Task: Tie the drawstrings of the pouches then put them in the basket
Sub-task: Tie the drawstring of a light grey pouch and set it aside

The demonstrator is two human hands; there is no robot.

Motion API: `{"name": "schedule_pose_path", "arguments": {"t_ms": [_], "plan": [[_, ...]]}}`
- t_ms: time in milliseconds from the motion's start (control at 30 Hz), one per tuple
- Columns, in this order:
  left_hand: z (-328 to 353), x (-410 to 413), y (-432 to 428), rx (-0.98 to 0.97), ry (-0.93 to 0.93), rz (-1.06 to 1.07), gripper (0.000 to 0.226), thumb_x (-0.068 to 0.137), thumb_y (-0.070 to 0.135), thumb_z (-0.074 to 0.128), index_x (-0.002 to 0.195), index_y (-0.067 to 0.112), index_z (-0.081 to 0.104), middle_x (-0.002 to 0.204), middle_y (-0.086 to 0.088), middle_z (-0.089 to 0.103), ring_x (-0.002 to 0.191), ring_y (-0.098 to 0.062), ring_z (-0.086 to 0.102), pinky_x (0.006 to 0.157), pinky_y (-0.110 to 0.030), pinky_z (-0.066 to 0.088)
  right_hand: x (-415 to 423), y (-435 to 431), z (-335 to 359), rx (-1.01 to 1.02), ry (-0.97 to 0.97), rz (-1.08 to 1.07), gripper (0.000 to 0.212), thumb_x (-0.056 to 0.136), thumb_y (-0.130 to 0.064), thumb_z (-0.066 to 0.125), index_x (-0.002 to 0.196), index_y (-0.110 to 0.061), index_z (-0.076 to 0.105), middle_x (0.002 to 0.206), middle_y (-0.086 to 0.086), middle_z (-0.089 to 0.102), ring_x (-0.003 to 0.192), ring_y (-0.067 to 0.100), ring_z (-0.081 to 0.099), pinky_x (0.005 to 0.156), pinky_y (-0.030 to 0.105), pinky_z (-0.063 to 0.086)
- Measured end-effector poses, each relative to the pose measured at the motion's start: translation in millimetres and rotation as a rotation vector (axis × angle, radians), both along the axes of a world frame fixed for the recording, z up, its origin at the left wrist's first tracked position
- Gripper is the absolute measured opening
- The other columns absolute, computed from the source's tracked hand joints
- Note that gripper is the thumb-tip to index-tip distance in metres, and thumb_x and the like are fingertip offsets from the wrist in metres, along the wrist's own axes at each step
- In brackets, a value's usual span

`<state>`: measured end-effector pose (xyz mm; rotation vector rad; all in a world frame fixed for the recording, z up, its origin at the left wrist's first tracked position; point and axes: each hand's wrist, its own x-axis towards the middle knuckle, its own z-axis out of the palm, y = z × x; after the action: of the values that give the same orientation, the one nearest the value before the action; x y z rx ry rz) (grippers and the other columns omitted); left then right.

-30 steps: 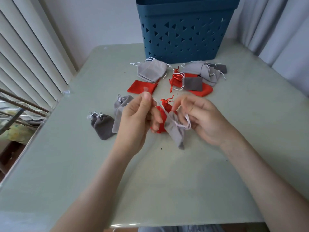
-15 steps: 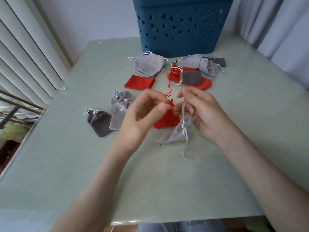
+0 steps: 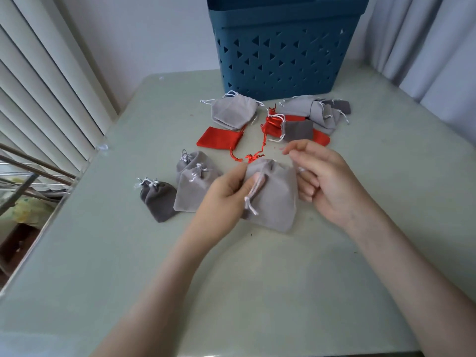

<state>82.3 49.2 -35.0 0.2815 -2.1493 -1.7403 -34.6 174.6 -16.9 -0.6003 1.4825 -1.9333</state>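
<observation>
Light grey pouch lies well in front of the blue basket, between both hands. Its long axis points toward the basket, with the mouth at the far end and the bottom toward the person. The left hand pinches its left edge, where a white drawstring hangs down the front. The right hand is curled against the right edge; whether it grips a cord I cannot tell. Both hands are equally near, so the cords likely need pulling sideways, across that axis.
</observation>
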Motion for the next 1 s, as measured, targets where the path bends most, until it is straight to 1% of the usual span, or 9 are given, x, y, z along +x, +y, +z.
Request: {"name": "schedule_pose_path", "arguments": {"t_ms": [100,267,367,467,533,600,733,900,1000], "plan": [[-1,0,0,0.004,-0.111,-0.034,0.024,0.092,0.036,0.055,0.092,0.015,0.066,0.079,0.006,0.062,0.073,-0.006,0.053,0.061,-0.019,0.042,2,1,-4,0.116,0.097,0.196,0.019,0.084,-0.032,0.058,0.091,-0.015,0.065,0.046,-0.003,0.033,0.031,0.005,0.024,0.036,0.016,0.015],[-8,-1,-6,-0.102,-0.277,0.004,0.018,0.084,0.034,0.062,0.081,0.016,0.060,0.068,0.006,0.055,0.065,-0.010,0.047,0.061,-0.028,0.038,6,0,-8,0.343,0.448,0.191,0.003,0.089,-0.011,0.063,0.086,-0.011,0.064,0.043,-0.011,0.042,0.035,0.002,0.026,0.039,0.015,0.017],[-4,-1,-1,-0.044,-0.108,0.163,0.018,0.072,0.020,0.052,0.088,0.018,0.060,0.071,0.009,0.058,0.068,-0.010,0.051,0.063,-0.028,0.042,6,-1,-12,0.444,0.606,0.115,0.014,0.088,-0.016,0.064,0.077,-0.010,0.062,0.041,-0.011,0.043,0.041,0.002,0.030,0.044,0.016,0.022],[0,4,-3,-0.265,0.088,0.314,0.018,0.077,0.029,0.051,0.087,0.022,0.063,0.076,0.013,0.059,0.074,-0.009,0.053,0.066,-0.026,0.044,6,-1,-12,0.461,0.536,0.102,0.017,0.089,-0.017,0.063,0.073,-0.011,0.062,0.046,-0.011,0.054,0.042,0.000,0.039,0.045,0.013,0.027],[-4,6,-5,-0.484,0.035,0.275,0.029,0.080,0.048,0.054,0.085,0.022,0.065,0.079,0.010,0.062,0.077,-0.009,0.054,0.068,-0.022,0.042,7,-2,-11,0.431,0.460,0.114,0.017,0.089,-0.014,0.062,0.072,-0.011,0.061,0.049,-0.010,0.057,0.043,-0.001,0.043,0.045,0.013,0.029],[-10,2,-8,-0.625,-0.072,0.219,0.027,0.083,0.046,0.062,0.083,0.020,0.066,0.076,0.006,0.064,0.074,-0.007,0.054,0.067,-0.023,0.042,8,-2,-10,0.406,0.397,0.137,0.016,0.091,-0.010,0.059,0.074,-0.010,0.058,0.048,-0.010,0.055,0.042,-0.001,0.042,0.044,0.013,0.029],[-12,-2,-11,-0.561,-0.023,0.207,0.008,0.088,0.015,0.064,0.081,0.014,0.066,0.070,0.012,0.062,0.070,0.001,0.054,0.064,-0.011,0.038,12,-1,-4,0.373,0.261,0.253,0.018,0.095,-0.013,0.053,0.077,-0.014,0.054,0.047,-0.012,0.050,0.039,0.004,0.032,0.038,0.017,0.019],[-9,-1,-14,-0.531,0.114,0.209,0.012,0.086,0.024,0.064,0.096,0.018,0.064,0.083,0.013,0.057,0.076,0.006,0.050,0.071,-0.011,0.036,12,3,-2,0.294,0.226,0.371,0.013,0.092,-0.019,0.058,0.080,-0.014,0.058,0.053,-0.006,0.043,0.035,0.000,0.029,0.033,0.012,0.019],[-8,-1,-15,-0.603,0.221,0.177,0.021,0.087,0.027,0.058,0.083,0.008,0.068,0.088,0.007,0.057,0.085,0.007,0.050,0.077,-0.009,0.036,8,4,-3,0.221,0.184,0.447,0.014,0.083,-0.025,0.059,0.070,-0.020,0.062,0.055,-0.002,0.041,0.035,0.003,0.022,0.034,0.017,0.012]]}}
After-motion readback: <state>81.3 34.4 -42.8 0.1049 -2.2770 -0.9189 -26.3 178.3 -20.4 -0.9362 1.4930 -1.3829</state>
